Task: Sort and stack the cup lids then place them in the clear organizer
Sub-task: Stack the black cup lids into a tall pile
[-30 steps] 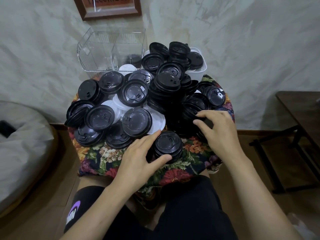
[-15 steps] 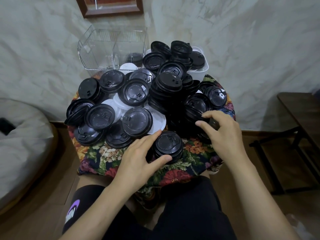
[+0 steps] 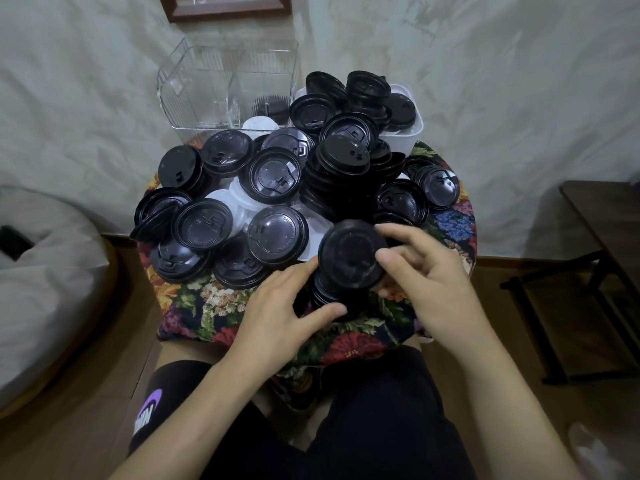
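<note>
At the near edge of the floral-covered desk (image 3: 207, 306), I am logging what I see.

1. My left hand (image 3: 284, 317) is cupping a short stack of black lids (image 3: 332, 292), with the thumb curled across its near side and the fingers round its left.
2. My right hand (image 3: 429, 285) is pinching a single black lid (image 3: 349, 254) by the rim and holding it just above that stack. The lid is blurring, so I am not calling which face is up.
3. Handling, as I am judging it: thin moulded plastic that is light, springy and smooth enough to skid. I am favouring a grip at the rim, not the dome, and nesting each lid square.
4. Mid-desk, loose black lids (image 3: 277, 233) are lying jumbled, with white lids (image 3: 221, 199) showing beneath and a leaning heap (image 3: 332, 181) rising at centre.
5. At the far side, the clear organizer (image 3: 194, 84) is standing by the wall, holding a few dark lids (image 3: 272, 105) in its right compartment. Beside it, a white tub (image 3: 414, 133) is carrying more.
</note>
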Available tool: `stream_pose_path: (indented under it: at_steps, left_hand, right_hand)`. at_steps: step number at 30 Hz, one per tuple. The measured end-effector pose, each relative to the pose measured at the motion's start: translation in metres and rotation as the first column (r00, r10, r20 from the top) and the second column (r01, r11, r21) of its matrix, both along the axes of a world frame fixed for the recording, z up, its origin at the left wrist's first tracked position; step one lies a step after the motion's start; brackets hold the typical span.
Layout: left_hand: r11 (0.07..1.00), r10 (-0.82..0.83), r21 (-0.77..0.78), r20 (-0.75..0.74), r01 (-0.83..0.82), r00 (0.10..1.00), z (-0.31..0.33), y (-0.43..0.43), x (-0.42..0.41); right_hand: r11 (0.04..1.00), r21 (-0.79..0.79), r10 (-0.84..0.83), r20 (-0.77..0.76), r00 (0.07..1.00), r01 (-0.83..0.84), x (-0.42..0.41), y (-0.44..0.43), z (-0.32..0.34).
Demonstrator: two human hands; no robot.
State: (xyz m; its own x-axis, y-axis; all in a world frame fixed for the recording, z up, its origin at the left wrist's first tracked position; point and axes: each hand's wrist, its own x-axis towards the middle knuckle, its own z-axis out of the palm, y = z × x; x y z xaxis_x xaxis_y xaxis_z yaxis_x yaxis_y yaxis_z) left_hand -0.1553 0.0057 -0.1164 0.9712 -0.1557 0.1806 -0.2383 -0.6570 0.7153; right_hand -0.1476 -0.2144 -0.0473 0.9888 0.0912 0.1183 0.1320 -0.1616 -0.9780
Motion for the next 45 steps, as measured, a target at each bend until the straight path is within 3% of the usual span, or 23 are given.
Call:
stream_pose_path:
  at_steps: [3, 8, 20, 29, 45]
  left_hand:
    - [1.0, -0.002, 0.006, -0.011, 0.002, 1.0, 0.0, 0.001, 0.001]
    - [1.0, -0.005, 0.027, -0.02, 0.005, 1.0, 0.0, 0.001, 0.001]
    - [0.999, 0.001, 0.044, 0.002, -0.001, 1.0, 0.0, 0.001, -0.002]
    - [0.999, 0.0, 0.039, 0.004, 0.0, 1.0, -0.001, 0.001, 0.0]
    - [0.993, -0.039, 0.115, 0.002, 0.039, 0.999, -0.001, 0.001, -0.002]
  right_hand:
    - [0.996, -0.082, -0.044, -0.094, 0.995, 0.037, 0.001, 0.002, -0.012]
    - [0.949, -0.306, -0.091, -0.041, 0.995, 0.074, 0.0, 0.004, -0.028]
    - [0.953, -0.289, -0.118, -0.074, 0.99, 0.092, 0.001, 0.011, -0.043]
    - [0.962, -0.272, 0.007, -0.096, 0.995, -0.034, -0.003, 0.009, -0.043]
    - [0.917, -0.392, 0.054, -0.079, 0.995, -0.081, -0.004, -0.001, -0.045]
